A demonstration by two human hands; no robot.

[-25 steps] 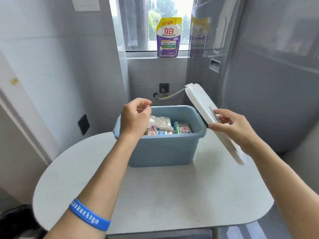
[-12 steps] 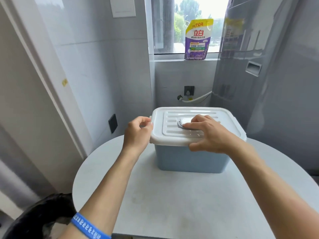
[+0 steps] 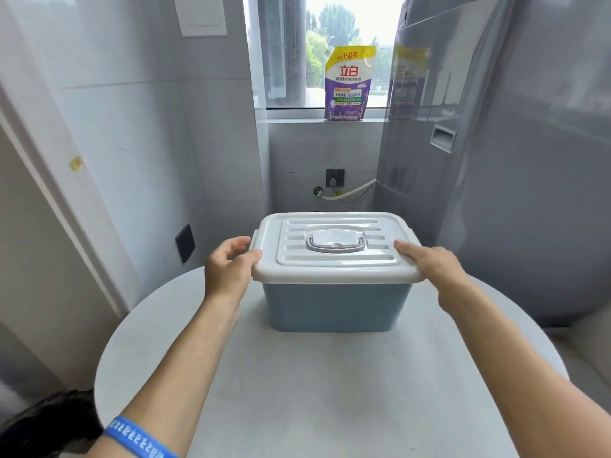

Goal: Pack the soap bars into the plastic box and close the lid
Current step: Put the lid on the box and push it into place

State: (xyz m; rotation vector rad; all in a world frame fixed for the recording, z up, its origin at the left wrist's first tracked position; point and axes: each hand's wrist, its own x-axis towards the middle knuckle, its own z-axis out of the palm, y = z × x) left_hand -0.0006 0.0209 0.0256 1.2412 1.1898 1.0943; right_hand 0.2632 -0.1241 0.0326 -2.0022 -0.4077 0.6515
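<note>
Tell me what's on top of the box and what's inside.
A white lid with a flat grey handle covers the box; the left hand grips one end, the right hand rests on the other. Contents are hidden.

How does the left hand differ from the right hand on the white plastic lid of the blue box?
The left hand curls: thumb on top of the white plastic lid at its near left corner, fingers bent round the left edge. The right hand lies flatter, fingers straight along the lid's right edge. The left forearm wears a blue wristband; the right is bare. Both touch the lid on the blue plastic box.
</note>
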